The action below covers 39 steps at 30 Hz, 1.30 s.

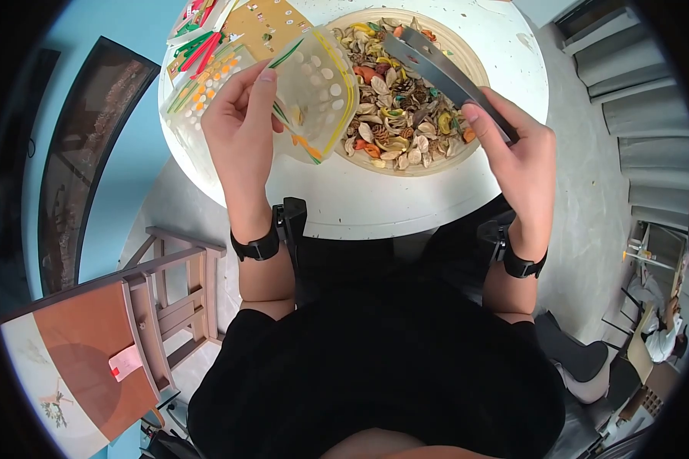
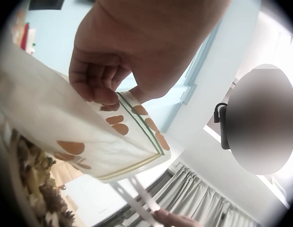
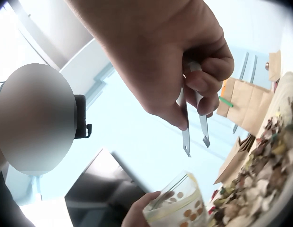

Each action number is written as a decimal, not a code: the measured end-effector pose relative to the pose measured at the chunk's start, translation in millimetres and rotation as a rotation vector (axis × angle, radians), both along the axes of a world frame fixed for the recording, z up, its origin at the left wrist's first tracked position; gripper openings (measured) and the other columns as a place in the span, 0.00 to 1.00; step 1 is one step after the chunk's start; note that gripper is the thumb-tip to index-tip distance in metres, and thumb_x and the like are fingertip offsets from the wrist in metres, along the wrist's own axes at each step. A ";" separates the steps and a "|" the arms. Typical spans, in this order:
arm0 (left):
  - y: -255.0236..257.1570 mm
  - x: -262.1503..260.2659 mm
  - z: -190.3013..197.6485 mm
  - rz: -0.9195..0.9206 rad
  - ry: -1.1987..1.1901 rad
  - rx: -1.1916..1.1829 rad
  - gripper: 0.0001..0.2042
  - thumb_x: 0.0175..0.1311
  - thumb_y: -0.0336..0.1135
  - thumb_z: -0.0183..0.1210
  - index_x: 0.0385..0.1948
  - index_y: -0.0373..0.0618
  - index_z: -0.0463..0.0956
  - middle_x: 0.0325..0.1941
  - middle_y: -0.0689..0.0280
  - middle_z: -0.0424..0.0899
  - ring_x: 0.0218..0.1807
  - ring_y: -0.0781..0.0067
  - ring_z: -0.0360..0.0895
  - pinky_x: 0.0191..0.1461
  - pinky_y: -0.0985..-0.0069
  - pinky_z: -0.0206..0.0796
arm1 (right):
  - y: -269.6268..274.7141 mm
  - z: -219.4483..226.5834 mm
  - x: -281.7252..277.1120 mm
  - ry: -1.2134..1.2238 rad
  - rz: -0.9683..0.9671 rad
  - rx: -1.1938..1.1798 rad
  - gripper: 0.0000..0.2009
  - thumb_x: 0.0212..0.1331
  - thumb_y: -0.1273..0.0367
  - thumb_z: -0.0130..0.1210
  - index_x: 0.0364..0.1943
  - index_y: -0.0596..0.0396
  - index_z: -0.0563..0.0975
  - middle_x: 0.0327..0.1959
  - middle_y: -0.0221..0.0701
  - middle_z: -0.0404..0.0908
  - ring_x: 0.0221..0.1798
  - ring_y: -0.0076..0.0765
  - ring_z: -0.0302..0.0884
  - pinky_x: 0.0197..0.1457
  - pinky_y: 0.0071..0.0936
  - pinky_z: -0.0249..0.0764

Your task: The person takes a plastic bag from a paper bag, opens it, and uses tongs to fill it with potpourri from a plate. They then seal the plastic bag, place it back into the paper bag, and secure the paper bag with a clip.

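Observation:
My left hand (image 1: 241,126) pinches the edge of a translucent zip bag (image 1: 337,88) printed with dots and edged with green and yellow seal lines. The bag's mouth gapes a little, and its body overlaps the left side of a round, pale wooden tray (image 1: 478,67). Dried potpourri (image 1: 390,103) fills this tray: petals, small cones and orange and yellow pieces. Metal tongs (image 1: 429,69) are gripped between the thumb and fingers of my right hand (image 1: 522,157), pointing over the potpourri. Their tips stand apart in the right wrist view, with nothing showing between them.
Another zip bag (image 1: 205,90) with orange and white dots lies at the left of the white round table (image 1: 360,206). Behind it are red and green strips (image 1: 207,47) and a brown sheet (image 1: 264,27). Brown paper bags (image 3: 246,101) stand beyond the tray. A wooden chair (image 1: 187,306) is at lower left.

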State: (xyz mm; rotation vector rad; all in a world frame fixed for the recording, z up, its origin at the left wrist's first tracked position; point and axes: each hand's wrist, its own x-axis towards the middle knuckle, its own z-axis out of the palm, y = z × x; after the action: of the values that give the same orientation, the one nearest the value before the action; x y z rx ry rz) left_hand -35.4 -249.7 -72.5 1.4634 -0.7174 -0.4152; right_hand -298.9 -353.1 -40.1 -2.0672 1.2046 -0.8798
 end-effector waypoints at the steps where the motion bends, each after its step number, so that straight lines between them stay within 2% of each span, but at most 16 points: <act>1: 1.1 1.0 0.4 0.004 -0.006 0.000 0.14 0.72 0.36 0.62 0.50 0.33 0.84 0.28 0.71 0.84 0.22 0.86 0.71 0.26 0.85 0.63 | -4.3 -1.3 -4.3 0.073 -0.032 0.000 0.18 0.62 0.62 0.68 0.49 0.62 0.85 0.23 0.39 0.85 0.24 0.22 0.76 0.32 0.23 0.74; 3: 1.7 1.5 -0.3 0.012 -0.013 0.000 0.14 0.72 0.36 0.62 0.50 0.33 0.84 0.28 0.71 0.84 0.23 0.86 0.71 0.26 0.85 0.63 | -11.9 -7.4 -15.6 0.220 -0.096 0.004 0.18 0.62 0.61 0.68 0.49 0.60 0.86 0.23 0.40 0.85 0.23 0.27 0.77 0.33 0.25 0.75; 4: 1.6 1.7 -0.7 0.014 -0.016 -0.001 0.14 0.72 0.36 0.62 0.49 0.33 0.84 0.29 0.70 0.84 0.23 0.86 0.72 0.26 0.85 0.63 | -13.9 -11.5 -21.1 0.262 -0.135 0.011 0.19 0.61 0.60 0.68 0.50 0.59 0.86 0.24 0.43 0.85 0.23 0.33 0.80 0.34 0.29 0.76; 7: -0.6 -0.2 -2.1 0.005 -0.021 -0.008 0.14 0.72 0.36 0.62 0.49 0.33 0.84 0.29 0.70 0.85 0.23 0.86 0.72 0.26 0.85 0.64 | -16.4 -14.7 -30.8 0.365 -0.132 0.056 0.18 0.60 0.60 0.69 0.49 0.57 0.86 0.25 0.46 0.85 0.23 0.35 0.81 0.34 0.31 0.76; 10: -1.9 -0.8 -3.0 -0.003 -0.017 -0.009 0.14 0.72 0.36 0.62 0.50 0.34 0.84 0.30 0.69 0.86 0.23 0.87 0.72 0.26 0.85 0.64 | -13.3 -21.7 -32.7 0.322 -0.062 0.023 0.17 0.60 0.60 0.69 0.48 0.57 0.87 0.23 0.47 0.84 0.21 0.40 0.78 0.33 0.32 0.75; 16: -0.8 -2.2 0.3 0.000 -0.014 0.011 0.14 0.72 0.36 0.62 0.50 0.33 0.83 0.29 0.70 0.85 0.23 0.87 0.71 0.26 0.85 0.63 | -19.0 -33.3 -30.4 0.348 -0.024 -0.016 0.16 0.61 0.61 0.68 0.46 0.57 0.87 0.19 0.47 0.79 0.18 0.42 0.70 0.30 0.31 0.72; 19: 0.6 -3.2 1.5 -0.001 -0.012 0.007 0.14 0.72 0.36 0.62 0.50 0.33 0.83 0.29 0.71 0.85 0.22 0.87 0.71 0.26 0.85 0.63 | -19.2 -31.5 -30.9 0.341 -0.033 -0.063 0.16 0.62 0.62 0.68 0.47 0.57 0.87 0.19 0.47 0.78 0.17 0.38 0.68 0.29 0.31 0.71; 22: 1.8 -2.8 0.5 -0.004 -0.004 0.001 0.15 0.72 0.36 0.63 0.50 0.33 0.83 0.28 0.71 0.84 0.22 0.86 0.71 0.26 0.85 0.63 | -19.1 -31.2 -34.0 0.225 -0.106 -0.106 0.15 0.62 0.62 0.68 0.47 0.57 0.87 0.17 0.43 0.77 0.18 0.27 0.65 0.27 0.27 0.69; 25: 2.0 -4.3 2.3 -0.006 -0.002 0.004 0.15 0.72 0.36 0.63 0.50 0.33 0.83 0.27 0.71 0.84 0.22 0.86 0.71 0.26 0.85 0.62 | -11.0 -16.3 -26.0 0.023 -0.068 -0.097 0.15 0.62 0.63 0.69 0.48 0.59 0.87 0.18 0.35 0.79 0.21 0.18 0.65 0.27 0.22 0.67; 27: 2.2 -7.3 5.1 -0.002 -0.021 0.002 0.15 0.72 0.36 0.62 0.50 0.32 0.83 0.27 0.71 0.83 0.22 0.86 0.71 0.26 0.85 0.62 | 9.8 2.7 -1.3 -0.124 0.085 -0.041 0.16 0.62 0.64 0.69 0.49 0.61 0.86 0.20 0.30 0.81 0.23 0.15 0.66 0.26 0.18 0.65; 28: 1.3 -7.6 3.6 0.003 -0.033 -0.002 0.15 0.72 0.36 0.62 0.50 0.32 0.83 0.27 0.71 0.84 0.22 0.86 0.71 0.26 0.85 0.62 | 12.2 2.8 5.0 -0.106 0.164 -0.066 0.19 0.62 0.63 0.70 0.51 0.63 0.85 0.22 0.29 0.82 0.24 0.15 0.67 0.27 0.17 0.65; 31: 3.3 -7.3 6.5 0.020 -0.041 -0.030 0.15 0.72 0.36 0.62 0.50 0.32 0.83 0.26 0.71 0.83 0.21 0.86 0.71 0.26 0.85 0.62 | 10.5 -2.4 4.4 -0.171 0.142 -0.031 0.20 0.62 0.62 0.70 0.51 0.63 0.84 0.22 0.30 0.82 0.25 0.15 0.68 0.28 0.17 0.66; 35: 9.4 -4.4 9.5 0.067 -0.072 -0.025 0.15 0.72 0.36 0.62 0.49 0.31 0.83 0.24 0.71 0.82 0.21 0.85 0.71 0.27 0.84 0.61 | 0.8 -10.8 -35.4 -0.076 -0.148 -0.025 0.23 0.62 0.59 0.70 0.51 0.65 0.84 0.20 0.31 0.80 0.24 0.17 0.68 0.29 0.20 0.68; 39: 9.6 -2.8 12.2 0.091 -0.099 -0.016 0.15 0.71 0.36 0.61 0.49 0.31 0.83 0.22 0.71 0.80 0.22 0.85 0.72 0.29 0.84 0.61 | 7.0 -22.7 -80.3 0.210 -0.165 0.066 0.20 0.61 0.61 0.68 0.52 0.61 0.85 0.18 0.36 0.78 0.23 0.18 0.69 0.30 0.24 0.69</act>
State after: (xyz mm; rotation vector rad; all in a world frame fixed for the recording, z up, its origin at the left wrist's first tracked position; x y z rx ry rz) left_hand -38.2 -240.1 -60.3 1.5033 -0.7273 -0.2680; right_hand -379.1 -346.1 -62.9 -2.0695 1.5130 -0.6972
